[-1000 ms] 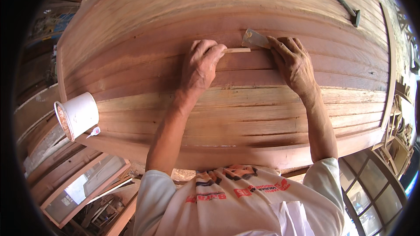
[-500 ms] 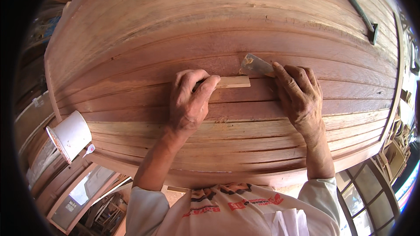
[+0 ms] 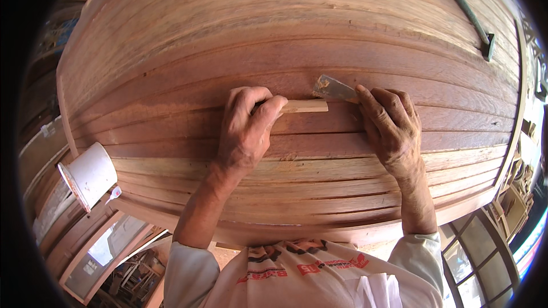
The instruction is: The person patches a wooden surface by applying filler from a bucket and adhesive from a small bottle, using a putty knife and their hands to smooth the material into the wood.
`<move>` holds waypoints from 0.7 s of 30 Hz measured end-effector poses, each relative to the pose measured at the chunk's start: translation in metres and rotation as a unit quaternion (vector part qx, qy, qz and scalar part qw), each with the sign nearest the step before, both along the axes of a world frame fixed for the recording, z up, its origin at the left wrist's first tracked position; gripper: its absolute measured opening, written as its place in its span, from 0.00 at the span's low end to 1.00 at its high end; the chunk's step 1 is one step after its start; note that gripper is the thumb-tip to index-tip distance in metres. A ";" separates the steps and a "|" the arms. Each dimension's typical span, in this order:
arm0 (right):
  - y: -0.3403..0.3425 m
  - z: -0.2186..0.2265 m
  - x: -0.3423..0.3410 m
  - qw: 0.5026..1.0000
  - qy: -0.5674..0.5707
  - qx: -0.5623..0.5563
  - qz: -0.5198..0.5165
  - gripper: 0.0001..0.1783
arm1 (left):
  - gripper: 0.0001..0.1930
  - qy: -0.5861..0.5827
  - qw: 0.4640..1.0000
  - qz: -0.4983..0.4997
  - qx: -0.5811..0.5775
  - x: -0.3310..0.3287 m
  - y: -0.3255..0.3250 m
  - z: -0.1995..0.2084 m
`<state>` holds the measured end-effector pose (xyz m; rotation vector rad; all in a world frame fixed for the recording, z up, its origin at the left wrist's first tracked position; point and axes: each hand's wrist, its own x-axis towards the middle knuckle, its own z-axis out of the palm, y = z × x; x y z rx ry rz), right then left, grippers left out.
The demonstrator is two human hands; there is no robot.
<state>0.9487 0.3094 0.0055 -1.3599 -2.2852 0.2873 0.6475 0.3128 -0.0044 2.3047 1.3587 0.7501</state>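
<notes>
My left hand (image 3: 245, 122) is closed around a thin, flat strip of pale wood (image 3: 306, 105), which juts out to the right just above the reddish planks. In my right hand (image 3: 393, 125) is a putty knife (image 3: 337, 89), its metal blade pointing left and smeared with brownish paste near the tip. The handle is hidden by my fingers. The blade lies just beyond the end of the strip; whether the two touch, I cannot tell. Beneath both hands spreads a wide panel of wooden planks (image 3: 319, 122) with dark seams between them.
At the panel's left edge a white bucket (image 3: 94, 174) lies tilted, with a small white and red item (image 3: 114, 193) beside it. Toward the far right rests a long bar clamp (image 3: 456, 0). Glazed wooden frames (image 3: 100, 251) stand below left, and another paned frame (image 3: 476, 256) below right.
The wood strip has rolled slightly in my left hand. The putty knife's blade has shifted a little and now sits lower over the strip's end. Both hands have hardly moved.
</notes>
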 end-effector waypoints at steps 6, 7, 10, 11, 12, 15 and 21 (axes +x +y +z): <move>-0.002 0.001 0.000 1.000 -0.018 0.020 0.017 0.32 | 0.16 -0.004 1.000 0.003 0.000 0.000 0.000 -0.002; -0.002 0.002 0.001 0.999 -0.020 0.023 0.021 0.32 | 0.16 -0.006 1.000 0.004 0.002 0.000 -0.001 -0.004; -0.002 0.003 0.003 0.999 -0.019 0.034 0.022 0.32 | 0.16 -0.001 1.000 0.006 -0.003 -0.001 -0.001 -0.005; -0.002 0.003 0.002 0.999 -0.015 0.039 0.013 0.32 | 0.16 -0.003 1.000 0.006 -0.001 -0.001 -0.001 -0.006; -0.002 0.004 0.002 0.999 -0.011 0.045 0.005 0.33 | 0.17 -0.005 1.000 0.006 0.002 -0.001 -0.001 -0.006; -0.001 0.008 0.012 0.999 -0.015 0.021 -0.031 0.32 | 0.18 -0.009 1.000 0.011 0.000 0.000 -0.001 -0.004; 0.001 0.009 0.017 0.999 -0.006 -0.006 -0.044 0.29 | 0.18 -0.015 1.000 0.012 0.002 0.000 -0.001 -0.003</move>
